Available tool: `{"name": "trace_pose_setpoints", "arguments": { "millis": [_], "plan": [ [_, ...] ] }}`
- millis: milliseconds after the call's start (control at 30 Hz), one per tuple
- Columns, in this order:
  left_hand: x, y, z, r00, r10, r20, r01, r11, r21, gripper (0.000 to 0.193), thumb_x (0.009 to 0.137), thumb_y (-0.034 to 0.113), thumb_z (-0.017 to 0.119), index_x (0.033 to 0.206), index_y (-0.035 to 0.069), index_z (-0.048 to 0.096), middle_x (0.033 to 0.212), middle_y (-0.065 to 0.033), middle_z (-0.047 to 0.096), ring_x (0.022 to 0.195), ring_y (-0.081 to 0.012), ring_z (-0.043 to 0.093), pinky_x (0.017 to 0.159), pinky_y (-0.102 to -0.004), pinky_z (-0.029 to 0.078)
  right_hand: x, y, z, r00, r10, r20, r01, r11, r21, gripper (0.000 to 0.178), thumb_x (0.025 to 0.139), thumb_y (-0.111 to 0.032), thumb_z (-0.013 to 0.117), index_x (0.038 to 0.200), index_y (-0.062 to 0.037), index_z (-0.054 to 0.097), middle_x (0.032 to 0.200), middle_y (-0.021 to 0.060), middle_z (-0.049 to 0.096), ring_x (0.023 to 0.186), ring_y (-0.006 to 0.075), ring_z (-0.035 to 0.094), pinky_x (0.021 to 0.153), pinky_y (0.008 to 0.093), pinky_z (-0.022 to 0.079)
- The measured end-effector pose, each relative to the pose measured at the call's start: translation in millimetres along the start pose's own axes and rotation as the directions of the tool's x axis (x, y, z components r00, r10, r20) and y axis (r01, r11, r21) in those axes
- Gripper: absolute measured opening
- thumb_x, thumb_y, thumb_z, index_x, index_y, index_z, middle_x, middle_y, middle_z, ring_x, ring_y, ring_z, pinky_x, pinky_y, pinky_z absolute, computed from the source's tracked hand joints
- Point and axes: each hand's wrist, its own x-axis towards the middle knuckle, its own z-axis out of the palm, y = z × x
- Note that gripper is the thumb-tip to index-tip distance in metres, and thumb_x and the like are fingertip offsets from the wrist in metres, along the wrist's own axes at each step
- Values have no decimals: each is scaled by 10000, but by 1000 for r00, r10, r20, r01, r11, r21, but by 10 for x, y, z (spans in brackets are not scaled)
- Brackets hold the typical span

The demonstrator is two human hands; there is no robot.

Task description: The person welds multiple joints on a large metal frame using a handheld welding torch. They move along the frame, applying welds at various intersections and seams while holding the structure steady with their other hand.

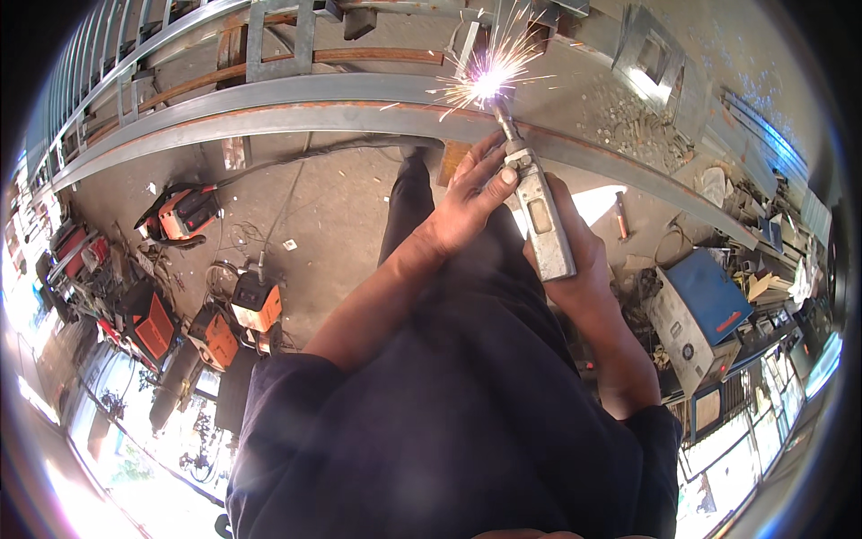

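Observation:
My right hand is wrapped round the rear of a grey, boxy welding gun, partly hidden behind its body. Farther forward, my left hand grips the gun's front end, its thumb pressed along the side near the narrow nozzle. The nozzle points away from me. At its tip a bright white-violet glare throws sparks in all directions and hides the spot being welded. That glare lies at the far edge of a long grey steel beam running across in front of me.
Metal frames stand beyond the beam at left. Orange-and-black machines and an orange power tool with a cable lie on the left floor. At right are a hammer, a blue-topped cabinet and scattered scrap.

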Motion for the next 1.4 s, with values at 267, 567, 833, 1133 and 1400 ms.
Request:
{"name": "trace_pose_setpoints", "arguments": {
  "millis": [267, 567, 833, 1133, 1400],
  "plan": [
    [-14, 73, -28, 999, -9, 32, 8, 1000, 16, 839, 1061, 636, 522, 1604, 3, 439, 1727, -221, 220, 1615, -355, 204, 1297, -468, 233, 18, -102, 7, 1000, 18, 0, -18, 1000, -5, 763, 884, 4, 669, 1594, -76, 402, 1271, 198, 684, 1150, 314, 723, 966, 387, 561],
    [9, -1, -58, 996, -18, 83, 12, 997, 78, 836, 1085, 630, 470, 1597, -30, 436, 1752, -206, 150, 1635, -335, 147, 1310, -458, 203, 12, -166, -3, 999, 49, 7, -49, 998, 25, 756, 905, 6, 663, 1606, -80, 395, 1291, 204, 686, 1180, 304, 718, 974, 385, 559],
    [8, -73, -34, 996, 31, 88, -44, 988, 149, 783, 1100, 600, 461, 1588, -12, 460, 1739, -219, 173, 1627, -346, 169, 1303, -479, 221, -40, -129, -13, 998, 66, 21, -66, 997, 25, 744, 913, 11, 654, 1607, -64, 399, 1312, 195, 677, 1201, 263, 694, 1004, 369, 537],
    [-20, -97, 24, 999, 11, 32, -15, 991, 132, 843, 1030, 696, 520, 1588, 64, 502, 1727, -239, 230, 1603, -434, 212, 1287, -538, 219, -108, -61, -14, 998, 60, 9, -60, 998, -15, 760, 928, 1, 671, 1628, -60, 382, 1298, 210, 695, 1165, 260, 714, 965, 373, 559],
    [-19, -228, 84, 1000, 16, 26, -17, 999, 48, 827, 1035, 685, 524, 1586, 69, 508, 1730, -234, 224, 1606, -436, 199, 1288, -541, 214, -134, -54, -37, 1000, 26, 8, -26, 1000, -9, 769, 933, -8, 680, 1635, -66, 372, 1303, 206, 698, 1155, 263, 719, 957, 378, 565]
  ]
}}
